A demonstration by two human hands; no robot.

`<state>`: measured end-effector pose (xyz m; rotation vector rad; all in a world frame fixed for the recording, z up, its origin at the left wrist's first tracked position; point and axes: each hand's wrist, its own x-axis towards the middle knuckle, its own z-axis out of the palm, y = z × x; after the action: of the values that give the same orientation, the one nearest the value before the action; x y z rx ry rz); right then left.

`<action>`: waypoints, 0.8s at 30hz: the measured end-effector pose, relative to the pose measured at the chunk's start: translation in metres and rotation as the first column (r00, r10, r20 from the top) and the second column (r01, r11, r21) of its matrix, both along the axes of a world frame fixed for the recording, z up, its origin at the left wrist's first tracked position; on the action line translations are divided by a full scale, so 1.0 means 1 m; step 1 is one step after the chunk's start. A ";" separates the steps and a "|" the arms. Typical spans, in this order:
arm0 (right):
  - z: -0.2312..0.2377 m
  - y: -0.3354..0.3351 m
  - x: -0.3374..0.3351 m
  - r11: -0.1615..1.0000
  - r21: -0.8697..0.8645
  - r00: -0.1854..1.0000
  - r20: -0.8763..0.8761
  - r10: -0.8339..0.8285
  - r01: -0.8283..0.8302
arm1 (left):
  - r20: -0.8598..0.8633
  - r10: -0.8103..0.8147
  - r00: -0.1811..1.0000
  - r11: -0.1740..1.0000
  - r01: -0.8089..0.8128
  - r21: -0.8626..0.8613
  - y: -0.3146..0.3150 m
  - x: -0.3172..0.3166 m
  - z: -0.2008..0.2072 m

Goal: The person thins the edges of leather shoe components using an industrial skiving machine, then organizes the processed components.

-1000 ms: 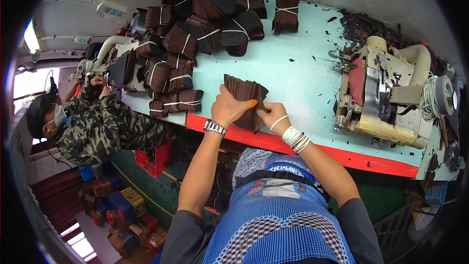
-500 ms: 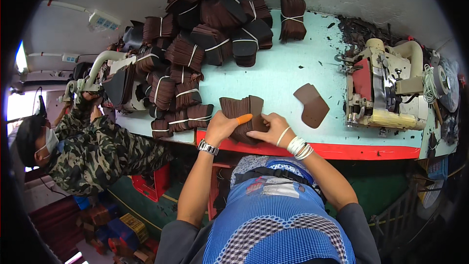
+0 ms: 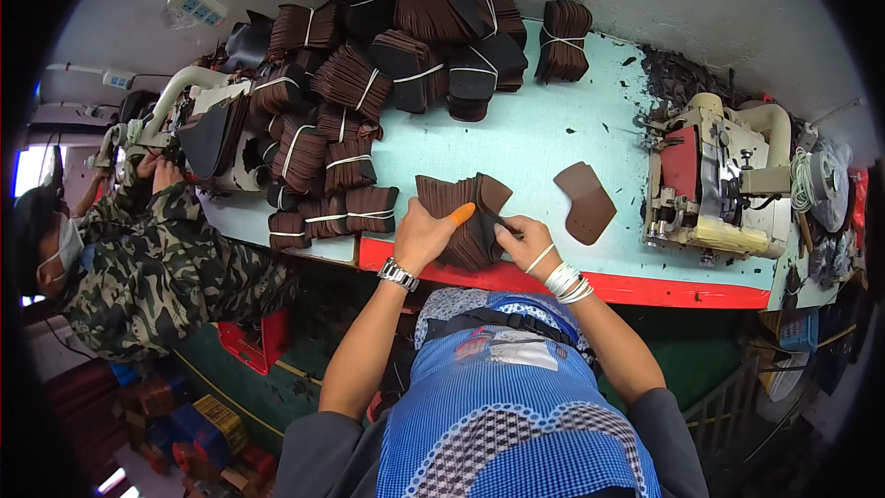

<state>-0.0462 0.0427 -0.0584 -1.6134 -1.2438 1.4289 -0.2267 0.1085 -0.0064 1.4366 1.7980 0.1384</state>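
My left hand [image 3: 426, 235], an orange cover on its thumb, grips the left side of a fanned stack of brown leather pieces [image 3: 444, 195] at the table's front edge. At the stack's right side, my right hand [image 3: 527, 243] pinches the edge of a leather piece [image 3: 489, 212] and bends it, so a dark face shows. How many pieces are in that pinch cannot be told. Apart from the stack, to the right, one angled brown leather piece [image 3: 587, 205] lies flat on the table. White bands [image 3: 567, 282] circle my right wrist.
Banded leather bundles [image 3: 419, 69] are piled at the back left of the pale table [image 3: 544, 124], with one bundle [image 3: 564, 41] standing apart. A machine [image 3: 714, 184] stands on the right. At the left, a co-worker in a camouflage jacket [image 3: 171, 267] sits at another machine [image 3: 198, 88].
My right hand has drawn back the edge at the stack's right side, and a dark face now shows. My left hand stays on the stack. The whole view has shifted slightly.
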 end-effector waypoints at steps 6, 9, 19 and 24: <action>0.015 -0.003 -0.010 0.934 0.320 0.938 0.344 0.040 -0.157 | -0.227 -0.125 0.966 0.978 0.158 0.134 -0.014 0.032 0.027; 0.016 0.004 -0.005 0.936 0.344 0.927 0.371 -0.061 -0.076 | -0.243 -0.093 0.965 0.974 0.139 0.179 -0.014 0.026 0.021; 0.015 0.009 -0.033 0.968 0.086 0.904 0.384 0.186 -0.236 | 0.567 0.397 0.722 0.916 -0.347 -0.200 -0.044 -0.019 0.005; 0.001 0.020 -0.013 0.958 -0.280 0.975 -0.222 -0.007 -0.056 | 0.462 0.087 0.882 0.993 -0.112 0.027 -0.029 -0.019 -0.006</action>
<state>-0.0588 0.0626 -0.0576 -1.5706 -0.9671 1.8162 -0.2453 0.0800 -0.0122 1.2175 1.4778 0.5401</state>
